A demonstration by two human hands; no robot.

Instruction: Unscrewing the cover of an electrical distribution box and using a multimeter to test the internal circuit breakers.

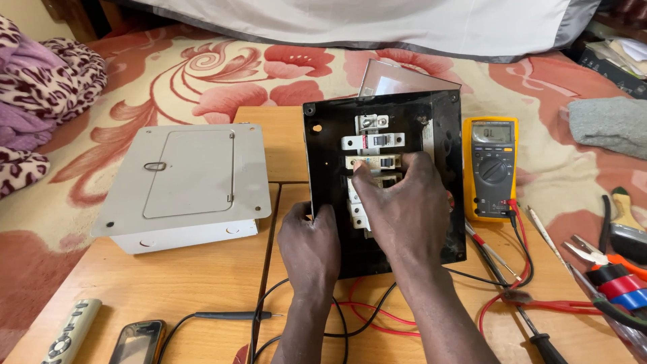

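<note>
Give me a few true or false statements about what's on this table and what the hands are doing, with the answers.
1. The right hand touches the breakers in the black panel. True.
2. The left hand holds the black probe. False: it grips the panel's left edge.
3. The yellow multimeter lies right of the panel. True.
4. The grey metal box has its door open. False: it is closed.

The black panel [431, 128] in the middle looks like glossy sheet metal, carrying white plastic breakers [372, 141]. To its left, the grey box [189, 176] is matt painted metal, and to its right the yellow meter [491, 167] has a smooth plastic casing. The surface [168, 283] is smooth, lightly shiny wood, and the bedspread [202, 74] beyond is soft patterned cloth.
</note>
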